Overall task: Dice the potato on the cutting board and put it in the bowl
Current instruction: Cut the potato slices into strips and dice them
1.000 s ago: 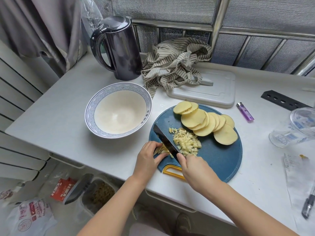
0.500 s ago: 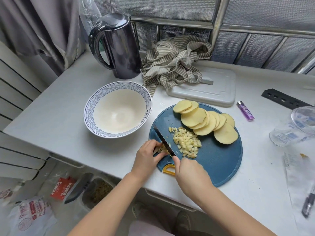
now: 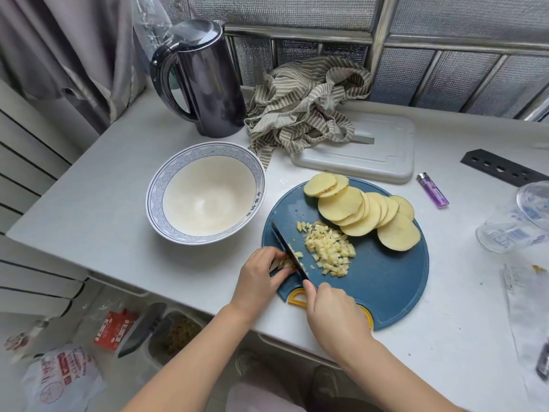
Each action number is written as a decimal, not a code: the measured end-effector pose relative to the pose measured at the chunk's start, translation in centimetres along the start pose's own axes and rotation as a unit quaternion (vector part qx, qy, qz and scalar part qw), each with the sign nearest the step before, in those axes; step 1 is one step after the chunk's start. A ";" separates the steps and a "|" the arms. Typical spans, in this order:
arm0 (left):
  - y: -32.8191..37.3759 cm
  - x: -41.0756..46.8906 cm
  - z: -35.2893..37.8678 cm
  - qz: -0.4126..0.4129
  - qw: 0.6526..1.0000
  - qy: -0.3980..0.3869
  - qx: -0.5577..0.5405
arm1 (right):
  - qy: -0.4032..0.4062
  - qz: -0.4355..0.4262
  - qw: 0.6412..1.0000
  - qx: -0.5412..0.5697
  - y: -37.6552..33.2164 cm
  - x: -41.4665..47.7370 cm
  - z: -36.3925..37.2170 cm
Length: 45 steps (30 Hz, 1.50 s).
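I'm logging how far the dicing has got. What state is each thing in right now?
Bowl: upright, empty.
Slices: whole rounds, fanned on the board.
Dice: heaped right of the blade.
Strips: partly cut, held by the left hand.
Knife: gripped by the right hand, edge down on the strips.
Kettle: upright, lid down.
Lighter: lying flat.

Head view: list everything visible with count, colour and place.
bowl: one, white, blue rim, left of board.
board: one, blue, table front.
slices: several, pale yellow, board's far side.
dice: one pile, yellow, board middle.
knife: one, dark, beside dice.
kettle: one, black, far left.
cloth: one, striped beige, beside kettle.
tray: one, white, partly under cloth.
lighter: one, purple, right of tray.
cup: at least one, clear, right edge.
left hand: one, holds strips at blade.
right hand: one, grips knife.
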<state>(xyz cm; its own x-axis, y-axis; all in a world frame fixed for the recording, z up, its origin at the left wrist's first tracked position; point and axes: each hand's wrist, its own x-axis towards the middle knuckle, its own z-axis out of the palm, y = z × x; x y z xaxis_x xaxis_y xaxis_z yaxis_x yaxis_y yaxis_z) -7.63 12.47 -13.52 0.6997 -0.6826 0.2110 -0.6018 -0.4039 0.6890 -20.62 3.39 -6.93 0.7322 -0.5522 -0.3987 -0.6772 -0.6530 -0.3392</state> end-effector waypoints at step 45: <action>0.9 -1.6 -1.4 -0.082 0.996 0.013 0.026 | 0.015 -0.023 0.995 0.096 -0.1 -1.0 0.0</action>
<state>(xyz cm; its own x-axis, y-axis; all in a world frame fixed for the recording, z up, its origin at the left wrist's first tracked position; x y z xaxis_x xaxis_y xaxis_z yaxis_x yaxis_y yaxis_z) -8.78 14.01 -12.25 0.7995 -0.5893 0.1161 -0.4972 -0.5409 0.6784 -21.32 4.06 -6.51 0.7622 -0.5416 -0.3545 -0.6427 -0.5678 -0.5143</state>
